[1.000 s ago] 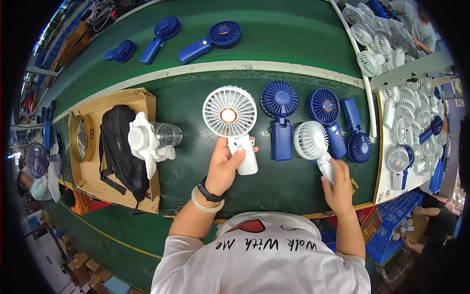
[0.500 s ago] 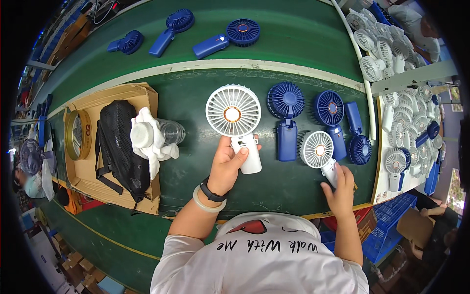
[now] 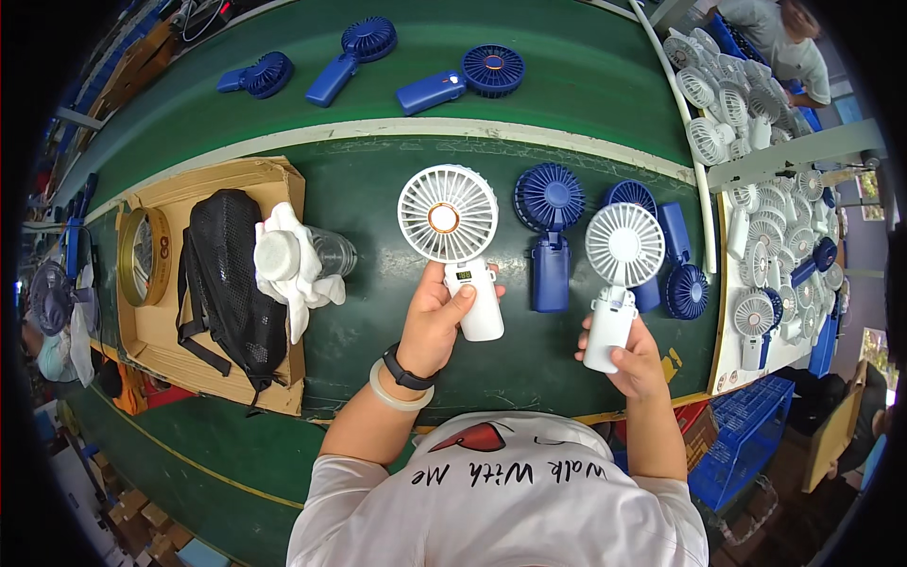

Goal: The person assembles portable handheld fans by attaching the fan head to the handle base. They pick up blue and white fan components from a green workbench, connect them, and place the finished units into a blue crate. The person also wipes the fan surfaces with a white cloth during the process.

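Note:
My left hand (image 3: 436, 317) is closed round the handle of a white handheld fan (image 3: 448, 214), its orange-ringed front turned up and a small display lit on the handle. In my right hand (image 3: 627, 354) is a second white handheld fan (image 3: 625, 244), held upright with its back grille showing; the thumb lies along the handle. Just beyond it on the green workbench lie blue handheld fans: one (image 3: 551, 274) back side up, one (image 3: 631, 194) partly hidden behind the right-hand fan, and one (image 3: 687, 290) with its head toward me.
Left on the bench, a cardboard tray (image 3: 293, 378) holds a black mesh bag (image 3: 227, 274) and a tape roll (image 3: 142, 257). A clear jar (image 3: 331, 253) with white cloth stands beside it. Blue fans (image 3: 350, 59) lie on the green conveyor (image 3: 236, 123). White fans (image 3: 775, 227) crowd the right side; a person (image 3: 779, 42) stands behind.
My right hand has lifted the second white fan off the bench and turned it from front to back. The left-hand fan's display has lit up. Blue fans on the conveyor have shifted right.

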`<state>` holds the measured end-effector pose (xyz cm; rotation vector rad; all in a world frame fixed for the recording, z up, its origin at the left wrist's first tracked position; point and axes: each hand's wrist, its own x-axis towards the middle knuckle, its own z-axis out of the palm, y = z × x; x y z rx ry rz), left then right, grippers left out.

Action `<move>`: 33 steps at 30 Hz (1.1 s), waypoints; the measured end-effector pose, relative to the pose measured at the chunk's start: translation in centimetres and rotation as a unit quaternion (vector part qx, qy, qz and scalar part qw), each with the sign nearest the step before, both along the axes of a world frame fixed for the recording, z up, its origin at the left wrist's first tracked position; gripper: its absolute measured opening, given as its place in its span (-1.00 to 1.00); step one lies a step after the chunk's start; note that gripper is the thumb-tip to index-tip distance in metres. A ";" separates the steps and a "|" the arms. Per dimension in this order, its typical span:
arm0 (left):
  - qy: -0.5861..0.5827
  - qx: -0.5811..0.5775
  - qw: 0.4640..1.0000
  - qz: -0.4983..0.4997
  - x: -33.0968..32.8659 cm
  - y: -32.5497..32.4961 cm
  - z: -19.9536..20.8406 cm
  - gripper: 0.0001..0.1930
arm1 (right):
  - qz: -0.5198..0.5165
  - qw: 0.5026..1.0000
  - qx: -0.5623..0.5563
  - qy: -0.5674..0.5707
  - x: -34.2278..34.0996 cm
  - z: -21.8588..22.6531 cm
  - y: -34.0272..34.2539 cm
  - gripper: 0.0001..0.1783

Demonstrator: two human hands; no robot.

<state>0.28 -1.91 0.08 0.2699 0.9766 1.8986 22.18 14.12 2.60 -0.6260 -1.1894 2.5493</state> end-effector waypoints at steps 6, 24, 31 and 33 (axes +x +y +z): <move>-0.007 0.004 1.000 0.019 -0.1 0.2 0.1 -0.59 | 0.018 0.996 -0.071 0.041 -4.0 0.4 -0.4 -0.33; -0.037 -0.065 0.995 -0.072 0.7 0.1 -0.5 -0.62 | -0.014 0.996 -0.048 0.073 -6.7 -0.6 0.3 -0.48; -0.039 -0.063 0.993 -0.091 0.7 0.0 -0.3 -0.69 | -0.072 0.993 0.088 -0.029 -8.4 0.5 -0.2 -0.50; -0.043 -0.064 0.992 -0.097 0.7 -0.1 -0.2 -0.68 | -0.076 0.990 0.115 -0.034 -8.7 0.6 -0.1 -0.52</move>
